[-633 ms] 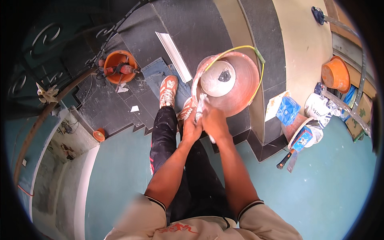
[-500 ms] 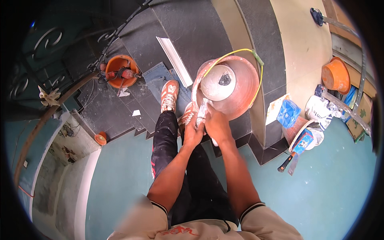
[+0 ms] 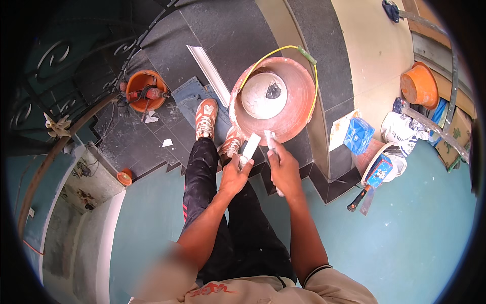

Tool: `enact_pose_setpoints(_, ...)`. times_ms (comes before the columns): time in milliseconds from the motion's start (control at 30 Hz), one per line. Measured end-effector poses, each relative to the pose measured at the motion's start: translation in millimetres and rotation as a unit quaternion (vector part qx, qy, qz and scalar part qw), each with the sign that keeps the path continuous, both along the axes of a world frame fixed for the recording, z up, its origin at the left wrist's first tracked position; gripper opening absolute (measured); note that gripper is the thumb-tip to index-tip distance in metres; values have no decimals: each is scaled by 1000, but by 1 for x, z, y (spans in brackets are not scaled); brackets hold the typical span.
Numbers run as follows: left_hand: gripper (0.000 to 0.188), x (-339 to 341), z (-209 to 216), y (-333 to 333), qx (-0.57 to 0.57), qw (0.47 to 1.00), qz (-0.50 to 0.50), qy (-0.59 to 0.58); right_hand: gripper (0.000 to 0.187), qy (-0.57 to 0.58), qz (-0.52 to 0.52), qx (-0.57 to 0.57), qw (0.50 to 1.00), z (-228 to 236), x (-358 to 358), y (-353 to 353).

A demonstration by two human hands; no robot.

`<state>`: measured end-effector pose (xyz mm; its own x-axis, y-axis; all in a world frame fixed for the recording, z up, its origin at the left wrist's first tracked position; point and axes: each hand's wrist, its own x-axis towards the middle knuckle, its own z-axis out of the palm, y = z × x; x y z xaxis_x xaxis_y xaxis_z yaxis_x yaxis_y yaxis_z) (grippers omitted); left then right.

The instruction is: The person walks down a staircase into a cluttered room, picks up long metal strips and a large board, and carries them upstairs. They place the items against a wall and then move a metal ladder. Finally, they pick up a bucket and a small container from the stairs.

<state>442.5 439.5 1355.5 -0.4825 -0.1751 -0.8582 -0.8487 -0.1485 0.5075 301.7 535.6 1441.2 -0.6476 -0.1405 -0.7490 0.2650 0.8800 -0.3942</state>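
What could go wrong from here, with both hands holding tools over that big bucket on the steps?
1. The orange bucket sits near a step edge; a knock could tip it and spill the white paste.
2. The left hand and right hand hold a white flat piece and a paste-coated tool close together; paste may drip onto the shoes.
3. A scraper lies loose on the floor, a likely trip hazard.

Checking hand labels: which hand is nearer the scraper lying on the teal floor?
Right. The right hand is between the bucket and the scraper; the left hand sits farther left, holding a white putty blade.
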Motion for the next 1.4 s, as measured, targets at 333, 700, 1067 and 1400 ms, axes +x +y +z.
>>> enact_pose_setpoints(333, 37, -18, -11, -1, -90, 994, 30, 53, 38, 53, 89, -32, 994, -32, -3, -1)
enact_pose_setpoints(700, 40, -31, 1, -9, -165, 983, -13, 85, 39, 53, 65, -15, 996, -30, -4, -2)
enact_pose_setpoints(1067, 27, -19, -13, -3, -162, 986, -1, 45, 41, 15, 115, -13, 993, -3, 46, -17)
enact_pose_setpoints(1400, 35, -12, -14, -3, -190, 972, -6, 138, 41, 42, 128, 23, 991, -7, 22, -18)
